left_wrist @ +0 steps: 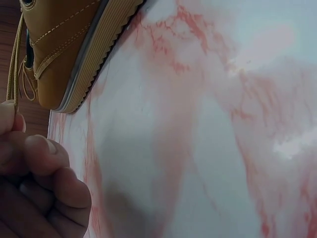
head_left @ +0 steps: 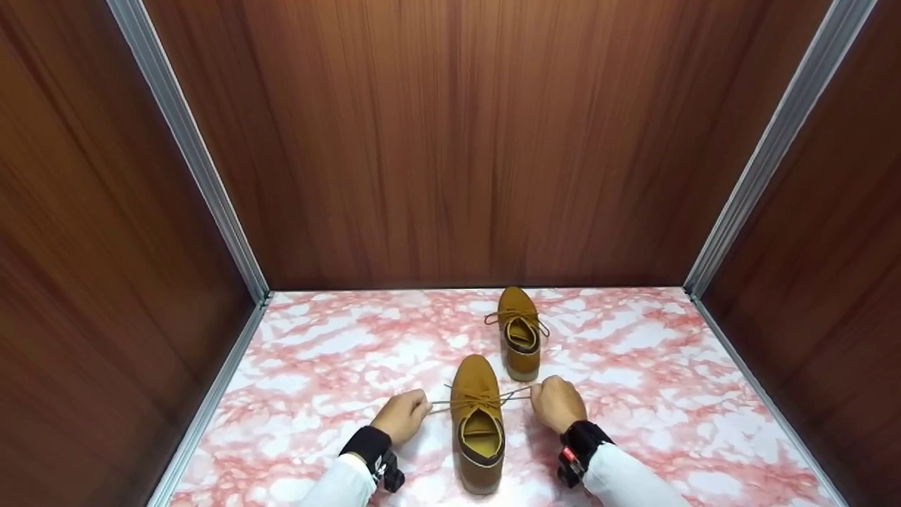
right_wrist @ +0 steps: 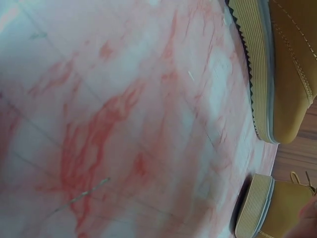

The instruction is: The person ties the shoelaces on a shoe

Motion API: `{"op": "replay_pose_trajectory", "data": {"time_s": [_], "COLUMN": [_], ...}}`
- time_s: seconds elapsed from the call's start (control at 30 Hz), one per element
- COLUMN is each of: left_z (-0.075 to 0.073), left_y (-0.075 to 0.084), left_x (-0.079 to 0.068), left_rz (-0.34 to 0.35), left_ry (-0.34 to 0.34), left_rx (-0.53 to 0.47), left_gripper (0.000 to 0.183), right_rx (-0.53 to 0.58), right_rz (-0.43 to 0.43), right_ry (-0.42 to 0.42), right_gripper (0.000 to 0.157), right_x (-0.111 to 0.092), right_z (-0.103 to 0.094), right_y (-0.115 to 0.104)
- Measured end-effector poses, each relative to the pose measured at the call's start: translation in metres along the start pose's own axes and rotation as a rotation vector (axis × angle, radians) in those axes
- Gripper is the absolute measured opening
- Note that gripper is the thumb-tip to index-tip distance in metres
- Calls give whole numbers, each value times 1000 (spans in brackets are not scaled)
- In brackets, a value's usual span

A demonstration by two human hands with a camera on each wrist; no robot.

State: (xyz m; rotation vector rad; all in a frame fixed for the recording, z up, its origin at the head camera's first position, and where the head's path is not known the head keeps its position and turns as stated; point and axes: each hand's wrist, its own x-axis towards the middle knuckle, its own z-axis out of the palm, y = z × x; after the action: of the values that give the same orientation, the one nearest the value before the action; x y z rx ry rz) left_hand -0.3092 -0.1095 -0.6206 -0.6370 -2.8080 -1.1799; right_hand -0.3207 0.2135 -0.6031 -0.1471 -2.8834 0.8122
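Note:
Between my hands a tan lace-up shoe stands on the table, toe pointing away. To its left, my left hand pinches part of the shoelace between thumb and forefinger, other fingers curled in. On the opposite side my right hand grips another part of the lace, which runs taut sideways across the shoe. In the right wrist view only a blurred bit of that hand shows at the lower right edge, so its fingertips are hidden there.
A matching tan shoe stands farther back and slightly right, its lace in a bow. The red-and-white marbled tabletop meets a brown wood-grain panel at the back. Metal posts mark the corners.

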Motion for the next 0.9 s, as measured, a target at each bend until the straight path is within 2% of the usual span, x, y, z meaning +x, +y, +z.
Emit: {"op": "replay_pose_trajectory", "data": {"time_s": [0.1,0.2,0.33,0.57,0.7,0.9], "left_z": [1,3,4,7,8,13], "left_y": [-1,-2,-1,5,8,16], "left_x": [0,-1,-2,-3,-7,-14], "left_rz": [-32,-102,-182,-225,-276,-382], "left_ry": [-20,-54,-75,-62,-66,-144], "left_rx": [-31,-107,-225,-305,-365,-487], "left_gripper": [30,32,33,34,38,48], "right_rx": [7,39,105,179,221,285], "right_rz": [6,-11,-21,-31,4,73], "right_ry": [-21,-47,-123,-263,-314,-323], "right_gripper": [36,37,41,43,45,57], "right_x": [1,3,5,4,0,-7], "right_z": [1,0,0,-9,-17,-25], "right_y": [1,2,3,1,-2,-4]}}
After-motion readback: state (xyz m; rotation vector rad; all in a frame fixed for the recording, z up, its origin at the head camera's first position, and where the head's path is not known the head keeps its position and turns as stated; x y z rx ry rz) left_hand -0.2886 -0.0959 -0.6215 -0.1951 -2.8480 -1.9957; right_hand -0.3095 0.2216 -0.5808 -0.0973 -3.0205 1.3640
